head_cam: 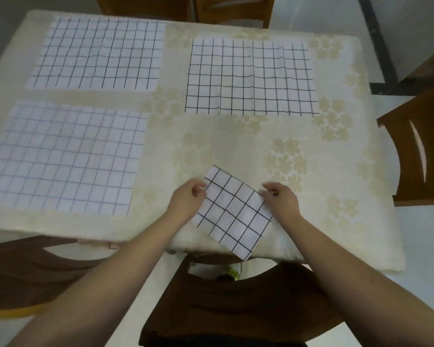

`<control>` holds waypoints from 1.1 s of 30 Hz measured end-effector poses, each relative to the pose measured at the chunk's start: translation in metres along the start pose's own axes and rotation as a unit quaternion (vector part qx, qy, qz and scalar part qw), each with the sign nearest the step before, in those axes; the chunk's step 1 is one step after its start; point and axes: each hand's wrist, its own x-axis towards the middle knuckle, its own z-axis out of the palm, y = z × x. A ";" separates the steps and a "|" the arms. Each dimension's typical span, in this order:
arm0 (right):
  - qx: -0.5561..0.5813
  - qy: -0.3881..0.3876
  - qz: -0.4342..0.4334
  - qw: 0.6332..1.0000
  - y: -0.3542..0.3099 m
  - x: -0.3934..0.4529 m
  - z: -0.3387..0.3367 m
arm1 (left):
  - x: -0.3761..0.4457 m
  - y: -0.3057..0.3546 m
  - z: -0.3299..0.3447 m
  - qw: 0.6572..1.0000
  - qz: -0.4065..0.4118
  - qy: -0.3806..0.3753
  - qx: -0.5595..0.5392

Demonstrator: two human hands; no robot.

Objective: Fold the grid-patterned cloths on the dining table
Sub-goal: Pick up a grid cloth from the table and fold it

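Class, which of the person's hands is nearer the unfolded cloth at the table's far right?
Right. The right hand lies below the far-right cloth; the left hand is farther left, across the folded cloth.

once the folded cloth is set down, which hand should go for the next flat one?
Probably left: the left hand is nearer the near-left flat cloth; the right hand would cross over.

Left hand (pixel 187 199), right hand (pixel 281 196): fingers curled, pinching; forearms converging.
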 end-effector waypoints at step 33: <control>0.001 -0.140 0.024 0.990 -0.091 -0.028 -0.041 | -0.057 0.004 0.037 0.966 0.225 0.014 0.129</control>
